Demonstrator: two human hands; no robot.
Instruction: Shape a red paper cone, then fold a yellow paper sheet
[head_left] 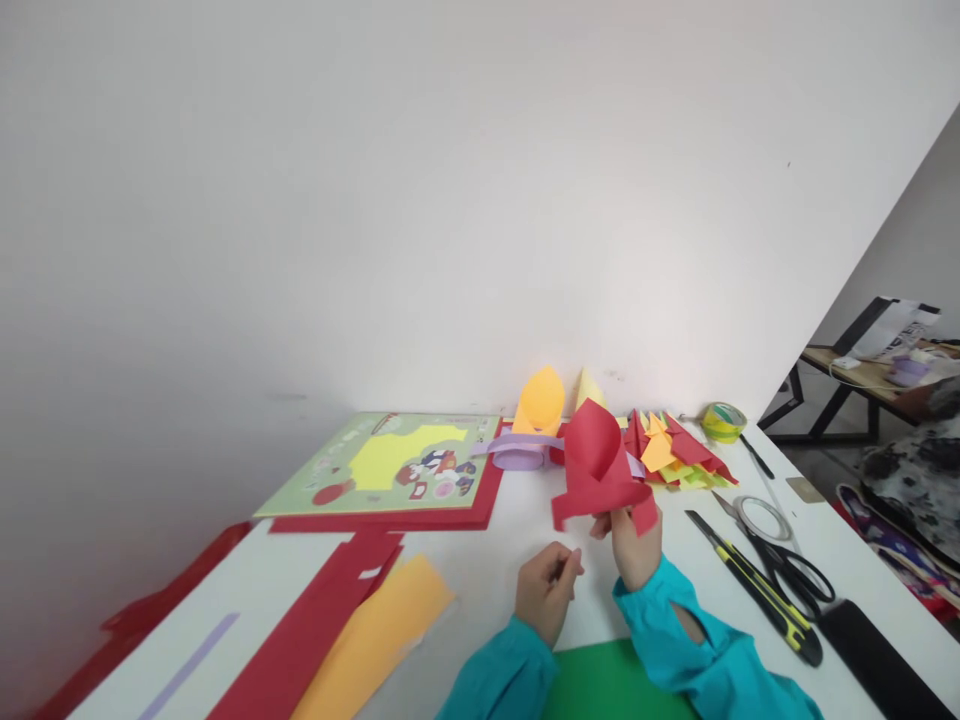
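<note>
My right hand (636, 548) holds a red paper shape (596, 455) up off the table by its lower edge. The shape has a rolled, cone-like top and curled strips at its base. Just left of it, my left hand (546, 590) is closed with the fingertips pressed together; what they hold, if anything, is too small to make out. Beneath my wrists lies a green sheet (611, 680). Behind the red shape stand an orange paper roll (541, 400) and a lilac paper ring (521, 456).
Folded papers (675, 450) and yellow tape (724, 422) are at the back right. Nearer are a cutter (757, 590), scissors (787, 565), a tape ring (763, 518) and a black object (889, 655). Left lie a green printed pad (315, 480), red paper (300, 640) and orange paper (375, 640).
</note>
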